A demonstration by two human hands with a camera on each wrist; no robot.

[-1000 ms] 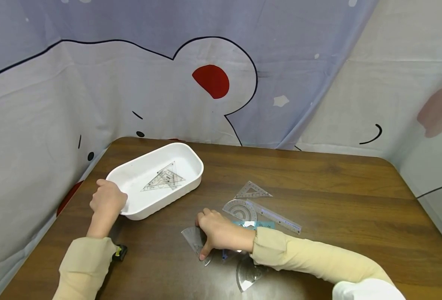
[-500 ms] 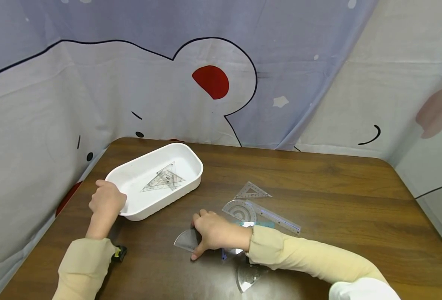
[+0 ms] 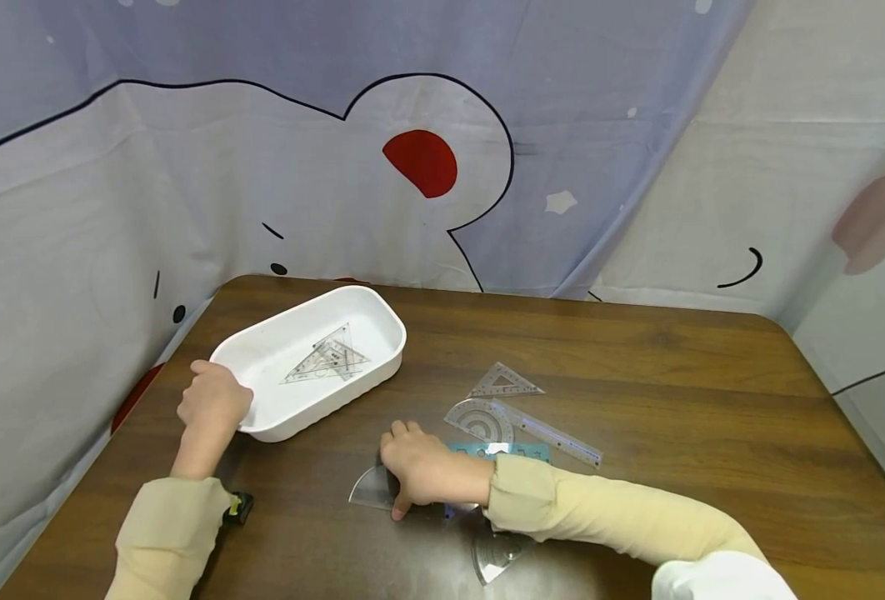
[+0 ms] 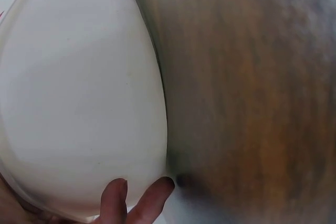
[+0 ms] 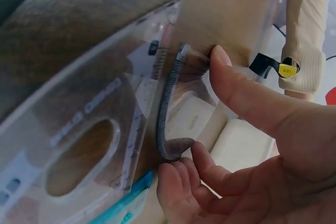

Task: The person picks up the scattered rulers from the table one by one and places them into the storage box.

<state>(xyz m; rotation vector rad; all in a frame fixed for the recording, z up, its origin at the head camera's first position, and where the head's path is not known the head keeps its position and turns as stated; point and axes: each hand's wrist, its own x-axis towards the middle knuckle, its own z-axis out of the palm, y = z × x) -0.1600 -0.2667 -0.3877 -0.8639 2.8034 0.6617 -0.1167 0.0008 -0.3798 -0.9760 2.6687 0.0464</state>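
My left hand (image 3: 213, 398) grips the near left end of a white plastic basin (image 3: 309, 417), its fingers curled at the rim. In the left wrist view, two fingertips (image 4: 152, 200) show against the white wall. Inside the basin lie overlapping clear set squares (image 3: 327, 357). My right hand (image 3: 427, 467) holds a clear protractor (image 3: 371, 489) low over the table; in the right wrist view the protractor (image 5: 167, 108) stands tilted between thumb and fingers. Beside it in that view is a large clear set square (image 5: 31, 145) with an oval cutout. My right hand partly hides the tools beneath it.
Right of my hand, a clear triangle (image 3: 521, 388), a protractor (image 3: 480, 421), a clear ruler (image 3: 555, 437) and a teal ruler (image 3: 528, 452) lie on the wooden table (image 3: 675, 400). Another protractor (image 3: 493, 560) lies nearer. A printed cloth (image 3: 300, 192) hangs behind.
My right hand has shifted slightly left and the protractor in it has turned, its visible end swinging out to the left. The left hand and basin have stayed put.
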